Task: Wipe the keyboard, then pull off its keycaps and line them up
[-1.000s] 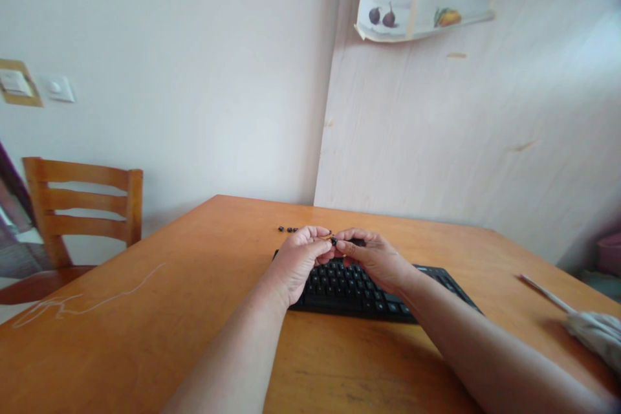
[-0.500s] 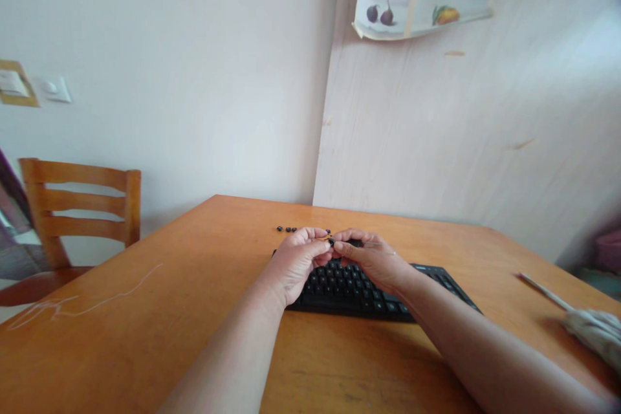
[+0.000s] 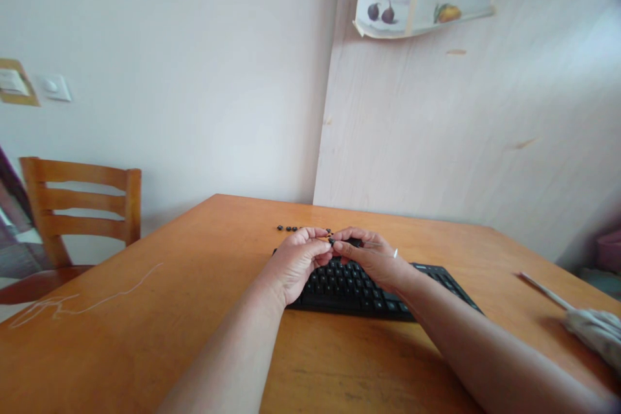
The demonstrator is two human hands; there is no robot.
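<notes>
My left hand (image 3: 305,259) is closed, pinching a small black keycap (image 3: 332,241) between thumb and fingers. My right hand (image 3: 371,255) meets it from the other side, its thumb and fingertips touching the keycap. A thin stick with a white tip (image 3: 395,253) lies along my right hand, its tip pointing back toward the wrist; its other end is hidden by the fingers. Under both hands lies a black keyboard (image 3: 349,284), partly covered by them. Behind, a row of loose black keycaps (image 3: 288,229) sits on the table, some hidden by my hands.
The wooden table (image 3: 208,349) has a tangled white string (image 3: 101,304) at the left. A stick (image 3: 546,290) and a crumpled cloth (image 3: 594,333) lie at the right. A wooden chair (image 3: 80,200) stands left of the table, and a wall rises behind it.
The white tip of the thin stick now shows more clearly by my right wrist. Both hands stay in nearly the same place, still holding the keycap.
</notes>
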